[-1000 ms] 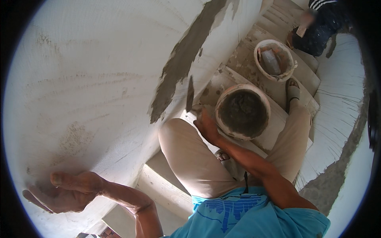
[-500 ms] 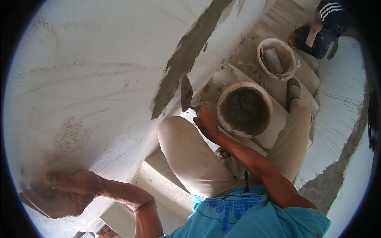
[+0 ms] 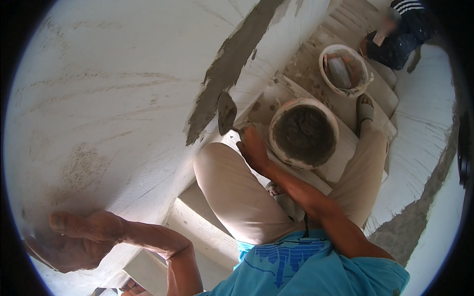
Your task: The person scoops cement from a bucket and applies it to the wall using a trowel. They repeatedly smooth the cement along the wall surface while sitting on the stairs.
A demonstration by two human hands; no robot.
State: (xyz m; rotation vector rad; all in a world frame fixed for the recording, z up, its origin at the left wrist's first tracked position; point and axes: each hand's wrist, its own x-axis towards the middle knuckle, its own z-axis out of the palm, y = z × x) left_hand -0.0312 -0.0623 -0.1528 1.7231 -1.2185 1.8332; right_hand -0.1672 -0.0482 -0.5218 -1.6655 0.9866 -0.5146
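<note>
My right hand [image 3: 254, 148] is closed round the handle of a trowel. The leaf-shaped trowel blade [image 3: 227, 113], smeared with grey mortar, lies at the lower right edge of a wet mortar strip [image 3: 224, 74] running slantwise down the white wall [image 3: 113, 59]. Whether the blade presses on the wall I cannot tell. At the lower left my left hand [image 3: 84, 237] is open by the wall, thumb and fingers apart, holding nothing I can see. Just right of my right hand stands a round bucket [image 3: 333, 150] of dark grey mortar.
A second bucket [image 3: 366, 84] holding brick pieces and a grey chunk stands on a step farther off. Concrete stairs [image 3: 296, 93] run between my legs and beyond. At the far upper right another person [image 3: 395, 49] in dark clothes sits. A pale wall [image 3: 424, 113] rises along the right.
The trowel has shifted slightly left, and its blade has turned to show more of its face. My left hand has barely moved. The other person's hand has moved a little.
</note>
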